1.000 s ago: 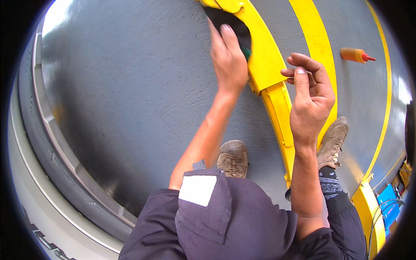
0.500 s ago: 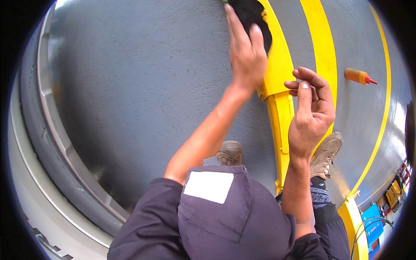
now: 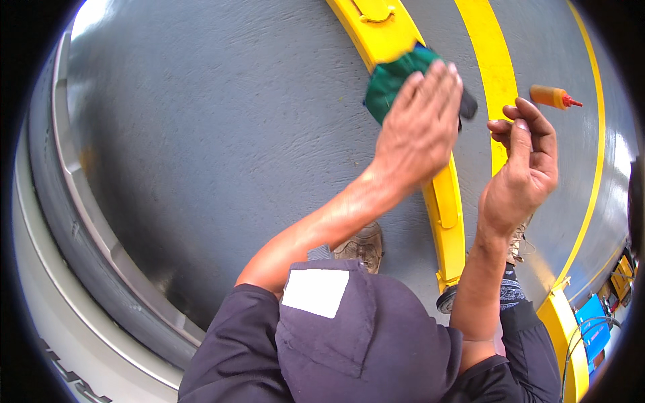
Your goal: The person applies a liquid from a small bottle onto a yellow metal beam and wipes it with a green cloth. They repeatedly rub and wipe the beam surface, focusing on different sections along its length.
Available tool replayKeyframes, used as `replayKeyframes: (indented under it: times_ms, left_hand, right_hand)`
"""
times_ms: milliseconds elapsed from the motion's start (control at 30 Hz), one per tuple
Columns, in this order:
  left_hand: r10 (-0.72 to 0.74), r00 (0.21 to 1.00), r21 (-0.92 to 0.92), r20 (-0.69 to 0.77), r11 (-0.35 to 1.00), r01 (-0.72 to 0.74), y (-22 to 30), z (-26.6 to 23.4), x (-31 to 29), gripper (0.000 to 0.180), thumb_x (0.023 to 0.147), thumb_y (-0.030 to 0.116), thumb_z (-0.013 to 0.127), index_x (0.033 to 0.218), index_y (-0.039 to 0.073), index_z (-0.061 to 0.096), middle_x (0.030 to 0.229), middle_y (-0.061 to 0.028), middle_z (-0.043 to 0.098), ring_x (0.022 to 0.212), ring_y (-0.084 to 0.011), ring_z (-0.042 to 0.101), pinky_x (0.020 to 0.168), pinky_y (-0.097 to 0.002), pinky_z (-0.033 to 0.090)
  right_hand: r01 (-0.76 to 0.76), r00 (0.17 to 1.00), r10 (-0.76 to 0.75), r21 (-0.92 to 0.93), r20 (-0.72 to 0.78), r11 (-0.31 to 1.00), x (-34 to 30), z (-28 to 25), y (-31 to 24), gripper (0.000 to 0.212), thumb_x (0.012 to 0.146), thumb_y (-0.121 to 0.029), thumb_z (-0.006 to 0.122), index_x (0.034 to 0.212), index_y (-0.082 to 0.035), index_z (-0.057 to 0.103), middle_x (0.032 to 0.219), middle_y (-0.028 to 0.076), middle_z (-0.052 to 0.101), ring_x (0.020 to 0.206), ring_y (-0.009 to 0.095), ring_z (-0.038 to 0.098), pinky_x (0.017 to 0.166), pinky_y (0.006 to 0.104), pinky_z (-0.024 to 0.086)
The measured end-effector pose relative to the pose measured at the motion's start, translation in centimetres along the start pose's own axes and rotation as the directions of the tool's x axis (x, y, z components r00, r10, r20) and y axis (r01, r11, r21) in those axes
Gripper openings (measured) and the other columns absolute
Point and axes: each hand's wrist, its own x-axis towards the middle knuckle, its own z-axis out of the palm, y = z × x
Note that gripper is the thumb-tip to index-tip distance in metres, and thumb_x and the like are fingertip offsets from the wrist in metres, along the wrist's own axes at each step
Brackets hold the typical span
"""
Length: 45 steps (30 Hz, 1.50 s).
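My left hand [image 3: 420,127] lies flat over a green and dark cloth [image 3: 393,77], pressing it onto a curved yellow rail [image 3: 376,30] that runs across the grey floor. My right hand [image 3: 521,174] is raised beside the rail to the right, palm toward me. Its fingers are curled with the thumb against them, and whether anything small sits inside is hidden. A small orange squeeze bottle with a red tip [image 3: 552,97] lies on the floor just beyond my right hand.
A painted yellow stripe [image 3: 494,60] runs parallel to the rail. A thick grey curved rim [image 3: 74,221] bounds the floor on the left. My brown shoes [image 3: 363,245] stand beside the rail. Blue and yellow equipment [image 3: 594,322] sits at the lower right.
My left hand has slid the cloth along the yellow rail, down and toward me. My right hand stayed raised, with its fingers curled in more.
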Motion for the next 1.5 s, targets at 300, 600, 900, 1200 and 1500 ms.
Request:
replayKeyframes:
  times_ms: [300, 600, 900, 1200, 1500]
  left_hand:
    - [-0.033, 0.979, -0.12, -0.2, 0.993, 0.009, -5.6, 0.2, 3.4, 0.047, 0.11, 0.034, 0.066, 0.152, 0.013, 0.071, 0.158, -0.0078, 0.07, 0.156, -0.0278, 0.056, 0.131, -0.0474, 0.039]
    - [-0.12, 0.979, -0.59, -0.167, 0.808, -0.001, -4.1, -3.3, 0.8, 0.03, 0.109, 0.026, 0.071, 0.131, 0.006, 0.074, 0.131, -0.0149, 0.078, 0.119, -0.0363, 0.075, 0.103, -0.0486, 0.058]
    - [-0.137, 0.918, -0.029, -0.371, 0.99, 0.137, -7.2, -1.3, 2.8, 0.049, 0.111, 0.037, 0.069, 0.15, 0.008, 0.073, 0.151, -0.0065, 0.072, 0.147, -0.0315, 0.053, 0.122, -0.0521, 0.038]
    - [-0.133, 0.983, 0.147, -0.129, 0.977, 0.151, -5.5, -2.9, 2.0, 0.053, 0.118, 0.037, 0.055, 0.161, 0.007, 0.064, 0.166, -0.0124, 0.062, 0.151, -0.0392, 0.048, 0.125, -0.0584, 0.033]
    - [-0.202, 0.967, 0.071, -0.158, 0.974, 0.215, -2.3, -2.1, 1.3, 0.054, 0.116, 0.036, 0.057, 0.156, 0.001, 0.066, 0.162, -0.0137, 0.066, 0.15, -0.045, 0.045, 0.126, -0.0678, 0.026]
  right_hand:
    - [-0.027, 1.0, 0.026, 0.019, 0.016, 0.999, -1.0, 0.6, -0.2, 0.022, 0.113, 0.001, 0.062, 0.132, 0.005, 0.073, 0.119, 0.013, 0.078, 0.095, 0.015, 0.077, 0.09, 0.0295, 0.064]
    - [-0.025, 0.999, 0.024, 0.025, 0.037, 0.999, -0.7, 0.6, 0.1, 0.022, 0.113, 0.001, 0.061, 0.13, 0.003, 0.074, 0.118, 0.012, 0.079, 0.095, 0.014, 0.078, 0.091, 0.0304, 0.065]
    - [0.006, 0.999, -0.007, 0.029, 0.036, 1.0, -0.3, 1.1, -0.1, 0.022, 0.113, 0.001, 0.061, 0.131, 0.002, 0.075, 0.119, 0.013, 0.079, 0.096, 0.015, 0.079, 0.092, 0.032, 0.066]
    - [-0.01, 0.999, 0.009, 0.005, 0.05, 1.0, -0.9, 1.1, 0.8, 0.022, 0.113, 0.001, 0.062, 0.13, 0.001, 0.075, 0.12, 0.012, 0.079, 0.096, 0.015, 0.078, 0.091, 0.0307, 0.064]
    - [-0.037, 0.997, 0.031, 0.098, 0.067, 0.995, -1.4, 2.0, 0.2, 0.02, 0.112, 0.002, 0.062, 0.129, 0.003, 0.074, 0.118, 0.011, 0.078, 0.095, 0.014, 0.076, 0.089, 0.0303, 0.063]
